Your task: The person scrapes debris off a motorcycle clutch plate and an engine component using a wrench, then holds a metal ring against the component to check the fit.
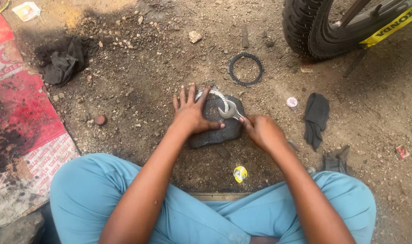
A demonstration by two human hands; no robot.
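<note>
My left hand (192,114) lies flat, fingers spread, pressing on a thin toothed metal ring (215,93) that rests on a dark flat stone (219,133) on the dirt. My right hand (261,131) grips the handle of a silver open-ended spanner (228,110), whose jaw sits over the ring on top of the stone, just right of my left thumb. Most of the ring is hidden under my left hand. I sit cross-legged in light blue trousers behind the stone.
A second dark toothed ring (246,69) lies on the dirt beyond the stone. A motorcycle tyre (305,27) stands at top right. Black rags (316,118) (63,58) lie right and far left. A red printed sheet (20,117) covers the left ground; a yellow cap (240,173) lies near my legs.
</note>
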